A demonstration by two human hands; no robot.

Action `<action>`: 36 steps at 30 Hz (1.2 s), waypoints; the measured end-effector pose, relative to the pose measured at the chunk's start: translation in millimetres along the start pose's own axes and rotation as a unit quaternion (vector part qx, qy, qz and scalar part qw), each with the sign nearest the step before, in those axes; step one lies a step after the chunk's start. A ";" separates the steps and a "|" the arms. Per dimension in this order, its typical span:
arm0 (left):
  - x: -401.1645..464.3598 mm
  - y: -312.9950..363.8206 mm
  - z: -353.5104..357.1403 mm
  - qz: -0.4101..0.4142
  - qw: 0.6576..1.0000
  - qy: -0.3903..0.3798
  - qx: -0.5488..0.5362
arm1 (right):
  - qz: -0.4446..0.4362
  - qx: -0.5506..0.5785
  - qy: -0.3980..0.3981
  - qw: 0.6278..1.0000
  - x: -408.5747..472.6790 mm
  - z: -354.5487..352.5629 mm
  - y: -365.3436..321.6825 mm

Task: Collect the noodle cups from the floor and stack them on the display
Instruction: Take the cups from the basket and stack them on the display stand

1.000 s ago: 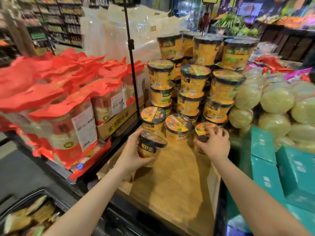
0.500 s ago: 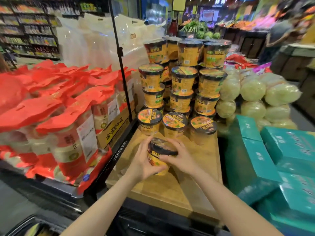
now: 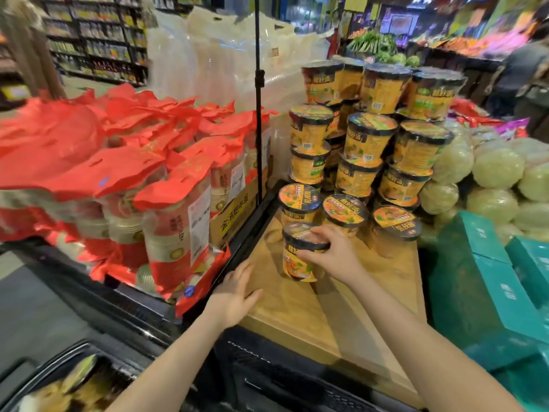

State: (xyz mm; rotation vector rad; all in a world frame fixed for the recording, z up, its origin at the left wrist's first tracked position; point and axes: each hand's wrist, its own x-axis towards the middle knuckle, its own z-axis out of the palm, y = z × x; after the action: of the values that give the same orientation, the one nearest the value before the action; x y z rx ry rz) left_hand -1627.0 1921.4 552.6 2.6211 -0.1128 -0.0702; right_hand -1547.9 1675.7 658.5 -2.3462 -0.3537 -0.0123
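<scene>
An orange noodle cup (image 3: 297,257) with a dark rim stands upright on the wooden display board (image 3: 297,307), just in front of a row of three matching cups (image 3: 344,211). My right hand (image 3: 329,254) grips this front cup at its lid and side. My left hand (image 3: 234,295) hovers with fingers spread over the board's left edge, away from the cup. Behind the row rises a stack of several more noodle cups (image 3: 368,135), reaching up in tiers.
Red-topped packs of paper cups (image 3: 166,203) crowd the shelf on the left behind a black pole (image 3: 258,99). Teal boxes (image 3: 481,281) and wrapped pale round bundles (image 3: 496,168) sit on the right. A person (image 3: 523,69) stands far right. A dark tray (image 3: 65,382) lies at lower left.
The left hand has let go of the cup and drawn back to the board's left edge. The right hand has carried the cup forward and set it upright before the front row.
</scene>
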 end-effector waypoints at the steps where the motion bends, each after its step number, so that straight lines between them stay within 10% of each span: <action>1: -1.1 1.1 2.2 0.000 1.000 0.014 -0.005 | -0.006 -0.009 0.007 1.000 6.9 4.3 -3.3; 14: 0.0 -2.4 5.3 0.008 0.998 0.057 0.014 | -0.062 -0.051 0.105 0.991 26.5 76.3 1.5; 36: 3.8 1.3 -17.1 0.032 0.991 0.022 0.129 | -0.028 -0.146 -0.001 0.989 -4.2 28.7 -25.1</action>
State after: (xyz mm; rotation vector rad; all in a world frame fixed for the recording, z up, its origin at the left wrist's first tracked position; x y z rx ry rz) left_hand -1622.1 1928.3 567.9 2.8719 -0.2011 0.0269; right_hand -1561.2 1711.5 654.6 -2.6253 -0.4448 -0.0948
